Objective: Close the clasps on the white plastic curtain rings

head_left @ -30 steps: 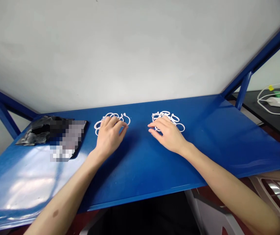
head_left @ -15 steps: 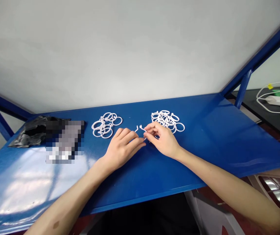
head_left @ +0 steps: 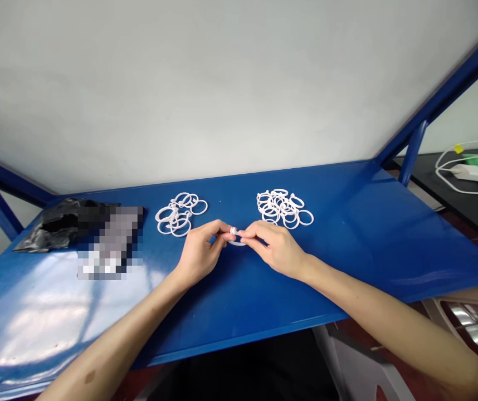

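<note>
One white plastic ring (head_left: 235, 236) is held between both hands above the middle of the blue table (head_left: 368, 239). My left hand (head_left: 199, 252) pinches its left side and my right hand (head_left: 273, 248) pinches its right side, fingertips almost meeting. A pile of white rings (head_left: 179, 214) lies just behind my left hand. A larger pile of white rings (head_left: 283, 208) lies just behind my right hand.
A black plastic bag (head_left: 61, 224) with a blurred patch lies at the table's left. A blue frame post (head_left: 412, 150) rises at the back right. Beyond it, a black surface holds a white cable with charger (head_left: 467, 170) and something green.
My hands left the two piles and came together at the table's middle. An open ring taken up half a second ago is now pinched between both hands, its ends together.
</note>
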`<state>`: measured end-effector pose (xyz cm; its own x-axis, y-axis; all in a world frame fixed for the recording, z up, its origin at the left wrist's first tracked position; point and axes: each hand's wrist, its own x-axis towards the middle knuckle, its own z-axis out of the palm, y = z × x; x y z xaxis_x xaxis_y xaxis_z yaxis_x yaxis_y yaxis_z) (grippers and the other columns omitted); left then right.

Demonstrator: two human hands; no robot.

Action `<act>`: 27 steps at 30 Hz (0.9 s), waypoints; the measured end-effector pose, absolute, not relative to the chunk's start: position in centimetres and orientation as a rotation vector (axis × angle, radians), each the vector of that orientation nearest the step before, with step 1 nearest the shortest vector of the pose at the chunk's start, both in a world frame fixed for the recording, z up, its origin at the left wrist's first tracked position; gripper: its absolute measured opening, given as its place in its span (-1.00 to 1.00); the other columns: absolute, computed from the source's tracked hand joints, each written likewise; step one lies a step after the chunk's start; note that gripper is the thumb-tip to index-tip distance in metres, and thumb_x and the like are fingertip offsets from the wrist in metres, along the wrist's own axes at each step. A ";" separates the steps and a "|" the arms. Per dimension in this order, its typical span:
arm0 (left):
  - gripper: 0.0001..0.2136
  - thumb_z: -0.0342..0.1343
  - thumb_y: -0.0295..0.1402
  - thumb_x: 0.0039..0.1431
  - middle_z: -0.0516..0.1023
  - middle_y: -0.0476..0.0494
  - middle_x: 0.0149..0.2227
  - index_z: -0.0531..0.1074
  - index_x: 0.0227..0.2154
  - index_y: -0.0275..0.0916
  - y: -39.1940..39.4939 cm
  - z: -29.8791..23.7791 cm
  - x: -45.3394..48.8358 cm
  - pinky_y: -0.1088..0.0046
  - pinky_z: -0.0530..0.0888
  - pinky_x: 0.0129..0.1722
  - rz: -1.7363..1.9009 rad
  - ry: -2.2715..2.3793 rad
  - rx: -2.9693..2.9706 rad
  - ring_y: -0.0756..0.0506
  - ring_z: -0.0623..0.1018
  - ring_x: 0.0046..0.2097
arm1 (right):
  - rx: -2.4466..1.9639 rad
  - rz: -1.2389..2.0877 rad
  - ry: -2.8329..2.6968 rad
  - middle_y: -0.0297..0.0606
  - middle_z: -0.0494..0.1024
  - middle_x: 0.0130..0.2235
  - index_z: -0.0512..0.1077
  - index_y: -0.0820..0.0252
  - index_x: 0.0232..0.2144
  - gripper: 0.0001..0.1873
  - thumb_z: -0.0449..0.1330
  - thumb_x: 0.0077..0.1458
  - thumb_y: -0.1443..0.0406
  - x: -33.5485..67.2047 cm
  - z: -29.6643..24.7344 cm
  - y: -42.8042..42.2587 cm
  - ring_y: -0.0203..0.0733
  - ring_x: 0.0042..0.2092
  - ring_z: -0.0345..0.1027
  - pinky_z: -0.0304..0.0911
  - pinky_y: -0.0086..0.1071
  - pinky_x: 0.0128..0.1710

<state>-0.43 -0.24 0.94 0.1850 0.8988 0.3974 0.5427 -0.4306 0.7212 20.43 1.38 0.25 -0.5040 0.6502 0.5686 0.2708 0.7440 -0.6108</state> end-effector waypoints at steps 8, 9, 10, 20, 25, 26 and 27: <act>-0.86 0.08 -0.39 0.30 0.59 0.03 -0.47 0.48 -0.39 -0.21 0.0 0.7 -0.8 0.56 0.42 -0.41 1.018 1.292 2.147 0.02 0.54 -0.46 | -0.658 0.461 -2.198 -0.24 0.61 -0.27 0.46 0.17 -0.21 -0.87 0.11 0.38 0.35 20.3 0.0 1.5 -0.22 -0.25 0.50 0.44 -0.32 -0.22; -0.85 0.09 -0.35 0.32 0.60 0.01 -0.44 0.49 -0.36 -0.20 0.2 0.7 -0.9 0.54 0.43 -0.39 0.996 1.288 2.174 0.01 0.54 -0.43 | -0.686 0.455 -2.200 -0.24 0.61 -0.27 0.46 0.17 -0.20 -0.88 0.11 0.38 0.35 20.2 0.0 1.6 -0.22 -0.25 0.50 0.44 -0.32 -0.23; -0.84 0.09 -0.30 0.34 0.61 -0.01 -0.40 0.50 -0.32 -0.20 0.5 0.7 -1.1 0.51 0.45 -0.35 0.979 1.292 2.212 -0.01 0.55 -0.40 | -0.714 0.446 -2.200 -0.25 0.62 -0.26 0.46 0.16 -0.19 -0.89 0.12 0.38 0.34 20.1 0.1 1.7 -0.22 -0.25 0.50 0.44 -0.32 -0.23; -0.71 0.08 -0.25 0.34 0.57 -0.37 -0.02 0.54 -0.04 -0.33 3.8 -0.9 -5.5 0.02 0.42 0.06 0.624 2.057 2.633 -0.38 0.44 0.04 | -1.046 0.269 -1.944 -0.32 0.60 -0.34 0.50 0.14 -0.25 -0.95 0.22 0.28 0.34 22.6 1.6 4.6 -0.26 -0.38 0.41 0.34 -0.36 -0.32; -0.77 0.02 -0.31 0.36 0.59 -0.31 -0.10 0.57 -0.16 -0.26 3.9 -1.1 -5.6 0.07 0.43 -0.05 0.398 2.126 2.631 -0.38 0.44 -0.01 | -1.156 0.291 -1.968 -0.27 0.60 -0.28 0.51 0.13 -0.26 -0.92 0.20 0.28 0.32 22.5 0.7 5.1 -0.21 -0.31 0.46 0.36 -0.33 -0.27; -0.77 0.00 -0.32 0.37 0.59 -0.29 -0.13 0.57 -0.18 -0.24 3.8 -1.0 -5.4 0.08 0.42 -0.07 0.391 2.117 2.641 -0.37 0.44 -0.02 | -1.193 0.285 -1.984 -0.27 0.60 -0.27 0.52 0.13 -0.26 -0.91 0.19 0.29 0.32 22.4 0.6 5.1 -0.20 -0.31 0.46 0.35 -0.32 -0.27; -0.76 -0.01 -0.33 0.38 0.60 -0.28 -0.15 0.57 -0.20 -0.23 3.7 -0.9 -5.2 0.09 0.41 -0.08 0.388 2.105 2.651 -0.36 0.45 -0.04 | -1.234 0.264 -1.997 -0.26 0.61 -0.26 0.52 0.13 -0.26 -0.90 0.19 0.29 0.32 22.3 0.5 5.1 -0.19 -0.30 0.47 0.35 -0.31 -0.26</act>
